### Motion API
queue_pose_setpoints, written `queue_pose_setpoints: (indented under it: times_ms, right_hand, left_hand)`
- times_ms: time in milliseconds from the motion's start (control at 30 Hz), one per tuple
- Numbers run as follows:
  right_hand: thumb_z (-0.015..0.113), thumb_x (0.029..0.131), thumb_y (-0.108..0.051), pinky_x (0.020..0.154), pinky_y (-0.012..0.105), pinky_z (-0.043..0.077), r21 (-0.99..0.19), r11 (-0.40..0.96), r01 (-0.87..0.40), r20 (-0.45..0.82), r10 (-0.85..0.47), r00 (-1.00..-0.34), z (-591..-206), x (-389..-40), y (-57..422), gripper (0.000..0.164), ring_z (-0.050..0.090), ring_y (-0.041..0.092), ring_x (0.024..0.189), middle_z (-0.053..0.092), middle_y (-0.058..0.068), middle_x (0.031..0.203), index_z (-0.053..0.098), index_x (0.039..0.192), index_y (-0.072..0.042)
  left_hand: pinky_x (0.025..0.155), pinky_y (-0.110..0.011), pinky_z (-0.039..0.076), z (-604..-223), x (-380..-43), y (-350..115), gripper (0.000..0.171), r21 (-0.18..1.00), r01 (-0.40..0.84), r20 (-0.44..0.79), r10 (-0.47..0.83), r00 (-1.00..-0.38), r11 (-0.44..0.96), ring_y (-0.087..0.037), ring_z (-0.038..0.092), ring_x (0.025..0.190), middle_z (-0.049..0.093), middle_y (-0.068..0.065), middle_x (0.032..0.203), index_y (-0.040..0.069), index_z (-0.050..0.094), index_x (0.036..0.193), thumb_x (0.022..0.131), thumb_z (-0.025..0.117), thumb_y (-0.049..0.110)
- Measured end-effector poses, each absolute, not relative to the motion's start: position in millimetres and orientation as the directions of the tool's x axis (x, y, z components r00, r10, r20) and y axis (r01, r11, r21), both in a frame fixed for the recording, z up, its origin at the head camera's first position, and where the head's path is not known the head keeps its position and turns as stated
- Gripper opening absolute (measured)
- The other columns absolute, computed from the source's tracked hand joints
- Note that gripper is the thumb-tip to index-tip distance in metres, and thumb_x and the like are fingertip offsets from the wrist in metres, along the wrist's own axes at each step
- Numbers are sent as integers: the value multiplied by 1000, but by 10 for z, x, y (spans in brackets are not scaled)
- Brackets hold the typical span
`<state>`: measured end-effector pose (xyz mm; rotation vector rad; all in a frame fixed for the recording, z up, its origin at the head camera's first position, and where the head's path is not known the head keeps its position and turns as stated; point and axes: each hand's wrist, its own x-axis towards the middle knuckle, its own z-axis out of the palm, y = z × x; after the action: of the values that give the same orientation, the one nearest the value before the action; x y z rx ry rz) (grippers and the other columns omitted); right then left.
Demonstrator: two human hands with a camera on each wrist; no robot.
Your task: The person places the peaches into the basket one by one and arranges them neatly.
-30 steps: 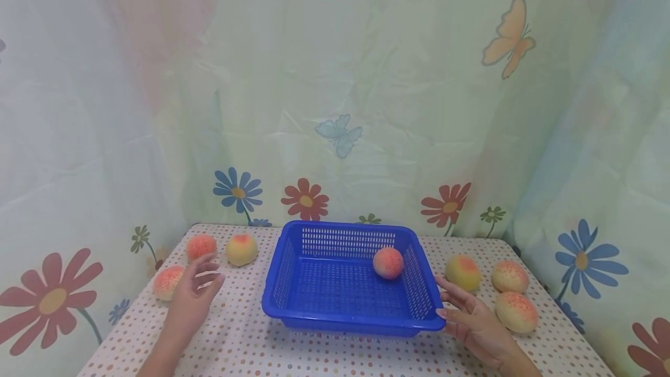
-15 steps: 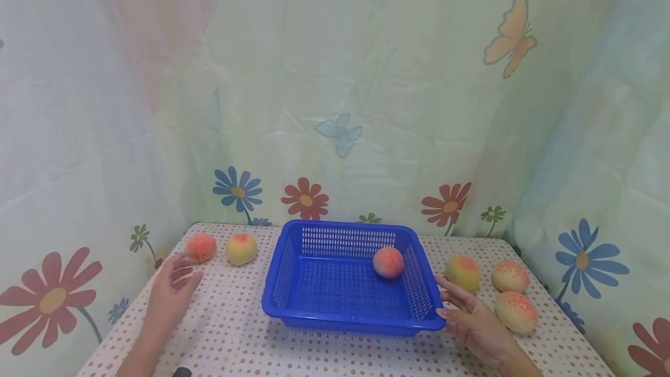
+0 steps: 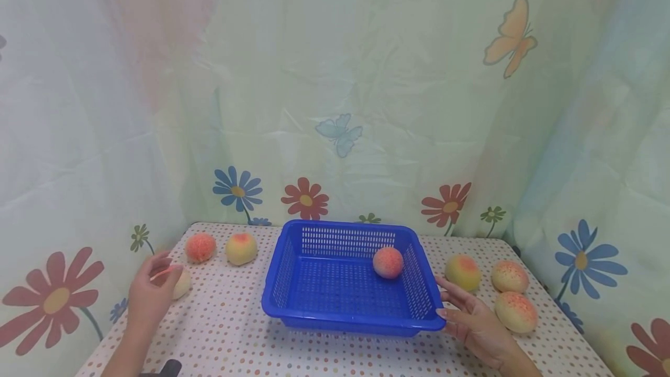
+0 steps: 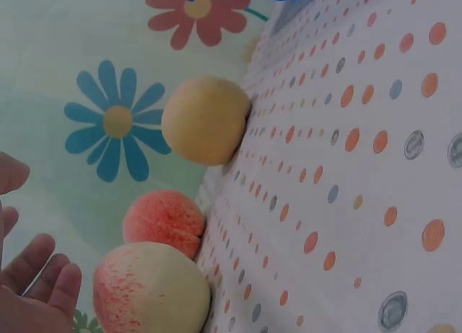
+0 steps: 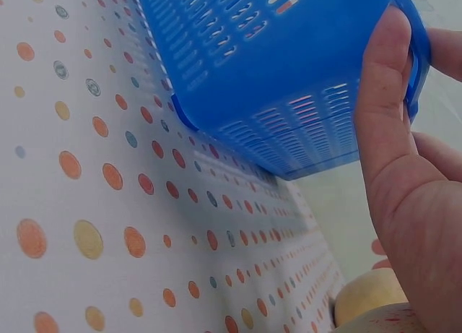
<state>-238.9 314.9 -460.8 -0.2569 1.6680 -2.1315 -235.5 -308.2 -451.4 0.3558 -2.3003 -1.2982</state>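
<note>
Over the front left peach (image 3: 181, 284) is my left hand (image 3: 150, 288), its fingers loosely bent and hiding part of the fruit from the head view. The left wrist view shows a gap between the fingers (image 4: 43, 268) and this cream and pink peach (image 4: 153, 290). At the right side of a blue plastic basket (image 3: 342, 287), my right hand (image 3: 478, 324) holds the rim. In the right wrist view its thumb (image 5: 386, 80) lies against the basket's outer wall (image 5: 289, 66), with a finger beyond the rim. One pink peach (image 3: 388, 263) sits inside the basket, toward its right.
Behind my left hand stand a red peach (image 3: 200, 247) and a yellow peach (image 3: 241, 249). Right of the basket are a yellow-green peach (image 3: 463, 273) and two speckled peaches (image 3: 510, 276). A dark object (image 3: 170, 368) shows at the front edge. A printed curtain (image 3: 366, 103) surrounds the dotted table (image 3: 235, 330).
My left hand has moved left and slightly down, past the red peach to the front left one. The dark object has come into view below it. My right hand and the basket have stayed still.
</note>
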Motion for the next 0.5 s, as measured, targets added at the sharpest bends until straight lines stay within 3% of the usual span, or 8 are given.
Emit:
queue_pose_setpoints:
  times_ms: [100,167,267,367,500]
  right_hand:
    - [51,106,-5,100,36,58,-958,-193,212,-110,-434,-894,-4602,-2389,3149,51,68,17,115,57,-3,126,53,138,-45]
    - [51,106,-4,100,36,58,-958,-194,212,-109,-436,-893,-4601,-2391,3150,52,68,17,116,56,-3,127,53,138,-45]
    - [51,106,-5,100,36,58,-959,-190,210,-109,-434,-894,-4603,-2391,3152,51,68,18,116,57,-3,127,52,139,-44]
    - [51,106,-5,100,36,58,-960,-191,205,-104,-435,-894,-4605,-2393,3153,52,68,18,116,57,-2,127,52,139,-44]
    - [51,106,-5,100,37,58,-959,-193,206,-103,-440,-892,-4608,-2395,3151,51,68,18,116,57,-2,126,52,138,-44]
  left_hand:
    - [76,4,38,-4534,-2368,-3129,61,864,-29,238,-458,-856,502,-40,52,134,51,-20,147,13,42,154,102,62,38]
    - [80,-2,46,-4553,-2383,-3162,63,864,-54,216,-467,-857,500,-41,51,136,50,-20,149,14,41,155,101,62,40]
    - [102,-28,54,-4576,-2414,-3200,64,866,-77,193,-472,-860,495,-44,46,140,46,-21,152,13,41,155,101,62,41]
    - [114,-59,42,-4571,-2451,-3243,66,870,-84,179,-469,-865,486,-48,39,144,41,-24,155,11,40,155,101,63,41]
    - [119,-65,32,-4589,-2494,-3324,70,874,-99,149,-456,-878,475,-50,31,147,36,-27,157,8,39,156,100,64,42]
